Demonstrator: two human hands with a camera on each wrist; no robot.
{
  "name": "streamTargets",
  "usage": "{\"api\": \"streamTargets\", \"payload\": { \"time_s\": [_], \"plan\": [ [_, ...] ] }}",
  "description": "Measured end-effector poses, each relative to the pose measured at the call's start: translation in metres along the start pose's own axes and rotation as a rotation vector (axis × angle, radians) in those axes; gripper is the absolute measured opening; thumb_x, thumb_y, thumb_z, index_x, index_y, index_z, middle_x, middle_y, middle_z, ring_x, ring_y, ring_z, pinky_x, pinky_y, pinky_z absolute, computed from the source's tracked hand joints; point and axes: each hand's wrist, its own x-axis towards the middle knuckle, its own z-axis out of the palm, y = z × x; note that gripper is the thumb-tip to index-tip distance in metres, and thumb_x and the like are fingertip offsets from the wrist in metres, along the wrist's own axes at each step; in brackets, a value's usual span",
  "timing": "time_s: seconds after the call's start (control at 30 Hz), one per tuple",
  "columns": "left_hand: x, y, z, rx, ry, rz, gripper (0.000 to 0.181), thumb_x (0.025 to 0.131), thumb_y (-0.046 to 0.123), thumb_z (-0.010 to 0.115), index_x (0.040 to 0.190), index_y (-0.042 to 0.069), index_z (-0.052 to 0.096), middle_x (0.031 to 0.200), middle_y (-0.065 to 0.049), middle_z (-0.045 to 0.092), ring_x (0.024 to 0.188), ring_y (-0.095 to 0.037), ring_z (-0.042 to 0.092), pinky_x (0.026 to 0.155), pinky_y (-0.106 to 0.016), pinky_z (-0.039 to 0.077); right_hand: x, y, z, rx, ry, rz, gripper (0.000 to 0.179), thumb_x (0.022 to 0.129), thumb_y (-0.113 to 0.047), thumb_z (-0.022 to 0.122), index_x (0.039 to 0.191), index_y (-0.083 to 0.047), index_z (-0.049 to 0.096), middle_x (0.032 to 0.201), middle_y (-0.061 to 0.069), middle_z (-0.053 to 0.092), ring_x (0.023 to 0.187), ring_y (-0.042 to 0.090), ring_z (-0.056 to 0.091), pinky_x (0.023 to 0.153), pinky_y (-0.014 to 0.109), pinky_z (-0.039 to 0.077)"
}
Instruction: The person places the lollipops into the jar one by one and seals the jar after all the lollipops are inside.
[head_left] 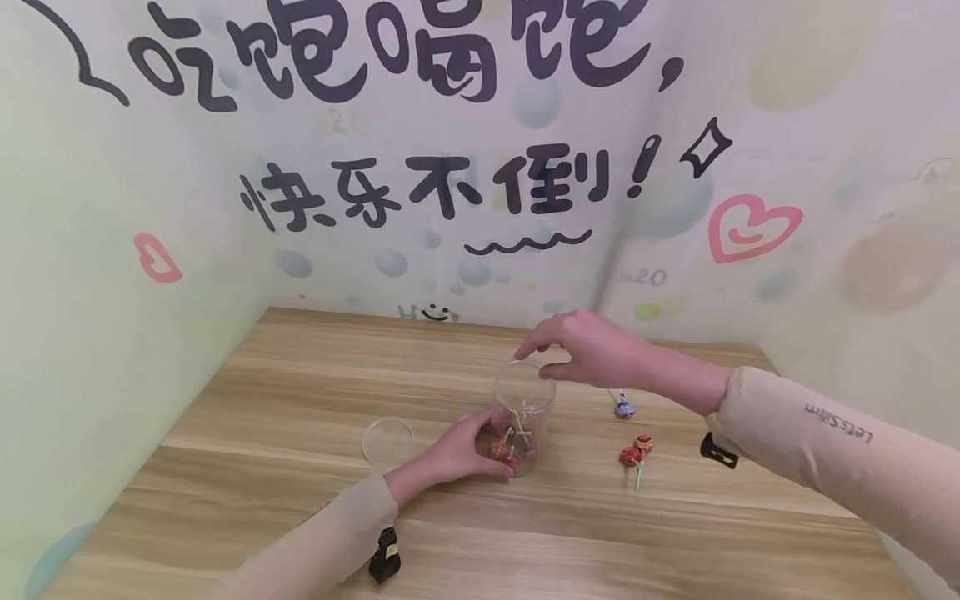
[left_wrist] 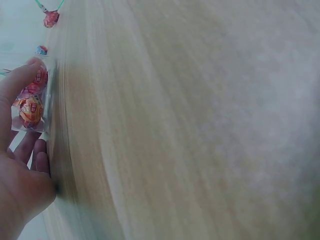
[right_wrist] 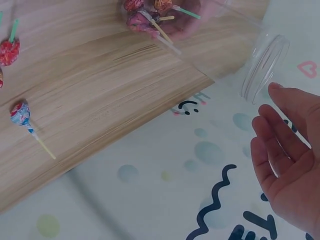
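Observation:
A clear plastic jar [head_left: 542, 417] stands upright on the table with several wrapped lollipops [right_wrist: 141, 20] inside. My left hand [head_left: 453, 450] grips the jar low on its side, thumb and fingers spread around the wall. In the left wrist view, an orange-wrapped lollipop [left_wrist: 31, 111] shows through the plastic beside the thumb. Just over the jar's open mouth is my right hand [head_left: 600, 348], its fingers loosely bent and nothing between them. The right wrist view shows its thumb close to the jar rim [right_wrist: 265, 67]; whether they touch, I cannot tell.
A round clear lid [head_left: 387, 442] lies left of the jar. To the right lie a blue-wrapped lollipop [head_left: 624, 407] and two red-wrapped lollipops [head_left: 634, 452] on the wooden table [head_left: 262, 400]. A printed wall [head_left: 420, 275] rises behind the table's far edge.

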Motion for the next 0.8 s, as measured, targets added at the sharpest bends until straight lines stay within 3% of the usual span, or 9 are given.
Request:
{"api": "streamTargets", "payload": {
  "time_s": [0.3,0.5,0.8],
  "plan": [
    [-0.003,-0.001,0.002,-0.025,-0.024,-0.020,0.069,0.069,0.025,0.090,0.129,0.019,0.057,0.116,0.005,0.067,0.115,-0.012,0.058,0.106,-0.040,0.042,-0.011,0.005,0.004,-0.001,0.050,0.056,0.027,0.085,-0.013,0.077,0.112,-0.013,0.073,0.110,-0.001,0.075,0.100,0.014,0.070,0.085,0.033,0.057],
    [-0.003,-0.002,0.003,0.007,0.000,-0.035,0.073,0.067,0.027,0.091,0.130,0.015,0.057,0.115,0.002,0.068,0.114,-0.016,0.059,0.106,-0.041,0.043,-0.017,0.013,0.005,0.020,0.128,0.103,0.027,0.084,-0.011,0.077,0.111,-0.011,0.073,0.108,0.001,0.076,0.099,0.016,0.070,0.086,0.034,0.058],
    [0.000,-0.002,0.001,-0.013,0.004,-0.005,0.075,0.066,0.029,0.091,0.132,0.014,0.057,0.116,-0.001,0.068,0.114,-0.018,0.059,0.107,-0.043,0.042,-0.034,0.030,0.011,0.050,0.171,0.199,0.025,0.084,-0.013,0.078,0.109,-0.011,0.073,0.107,0.001,0.076,0.096,0.017,0.069,0.084,0.039,0.058]
  ]
}}
